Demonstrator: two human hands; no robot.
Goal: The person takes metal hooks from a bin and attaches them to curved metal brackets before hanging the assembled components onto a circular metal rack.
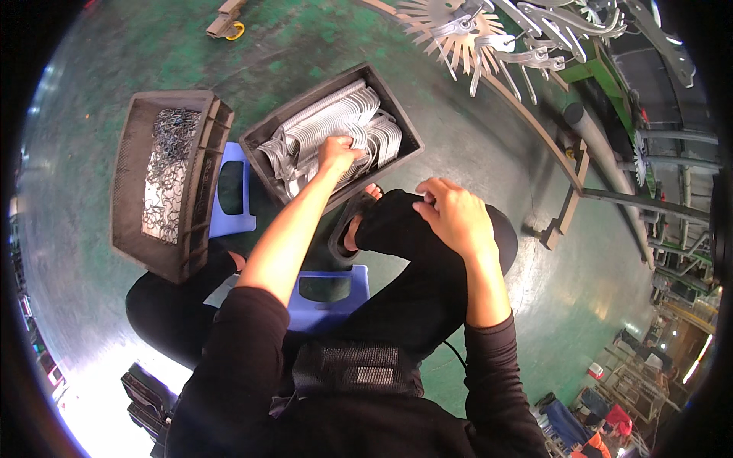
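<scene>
My left hand point(338, 156) reaches into a dark plastic crate point(256, 136) ahead of me, its fingers closed on one of the curved silvery metal parts. Rows of these thin bent metal parts point(328, 114) are packed side by side in the crate. What lies beneath my palm is hidden. Above my right knee hovers my right hand point(460, 217), fingers loosely bent and thumb apart, with nothing visible in it.
A second dark crate point(126, 183) with many small metal hooks point(164, 191) tilts on a blue plastic stool point(233, 221) at left. Flat metal parts hang from a rack point(527, 46) at upper right. A grey pole point(611, 175) and metal frames stand at right.
</scene>
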